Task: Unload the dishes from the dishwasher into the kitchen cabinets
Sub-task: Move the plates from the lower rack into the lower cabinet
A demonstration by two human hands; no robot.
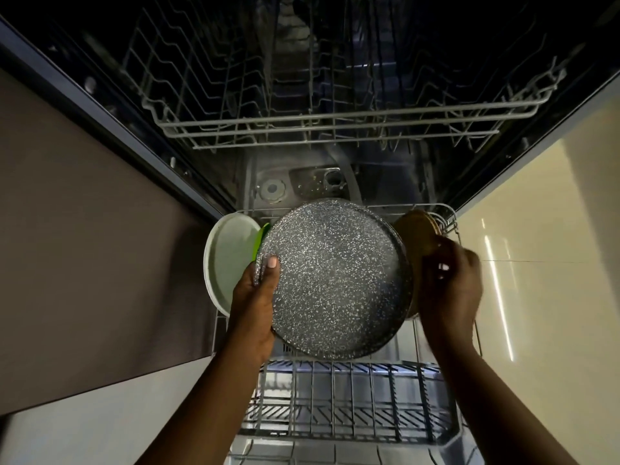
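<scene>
- Dark dishwasher interior (pixel 335 78) fills the upper part of the head view, with its upper wire rack (pixel 339 125) pulled partway toward the camera and bare of dishes where it shows.
- Pale glossy flooring (pixel 536 297) lies at 3 o'clock of the machine, and a brown cabinet panel (pixel 84 229) stands at 9 o'clock.
- Below, at 6 o'clock, the lower wire rack (pixel 345 397) is drawn out over the open door.
- At the centre of the view a large round speckled grey plate (pixel 335 280) is tilted with its face toward the camera, above the lower rack.
- The left hand (pixel 258 307) grips this speckled plate at its 8 o'clock edge, thumb (pixel 271 268) laid across the front face and the other fingers hidden behind the rim.
- Just behind that hand, at 9 o'clock of the speckled plate, a pale green plate (pixel 228 260) stands on edge in the rack, and a thin bright green item (pixel 262 233) shows between the two; what it is cannot be told.
- At 2 o'clock of the speckled plate sits a round brown dish (pixel 417 233), also standing in the rack.
- The right hand (pixel 449 286) is at the speckled plate's 3 o'clock rim, fingers curled, but it is motion-blurred, so I cannot tell whether it grips the plate, touches the brown dish or holds nothing.
</scene>
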